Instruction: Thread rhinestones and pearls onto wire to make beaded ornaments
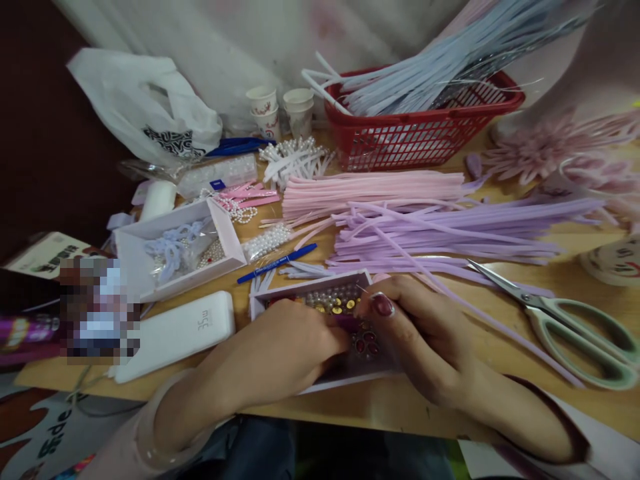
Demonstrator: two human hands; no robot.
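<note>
Both my hands reach into a small white tray (310,285) of pearl, gold and dark red beads at the table's near edge. My left hand (295,347) lies curled over the tray's left half, fingers bent down into the beads. My right hand (420,333) comes in from the right, thumb and fingers pinched together over the beads; what they pinch is too small to make out. A long purple pipe cleaner (480,317) runs out from under my right hand toward the right.
Piles of pink (370,190) and purple pipe cleaners (460,233) lie behind the tray. Green-handled scissors (575,327) lie right. A red basket (425,130) stands at the back. A blue pen (277,263), a white power bank (177,333) and a white box (175,250) lie left.
</note>
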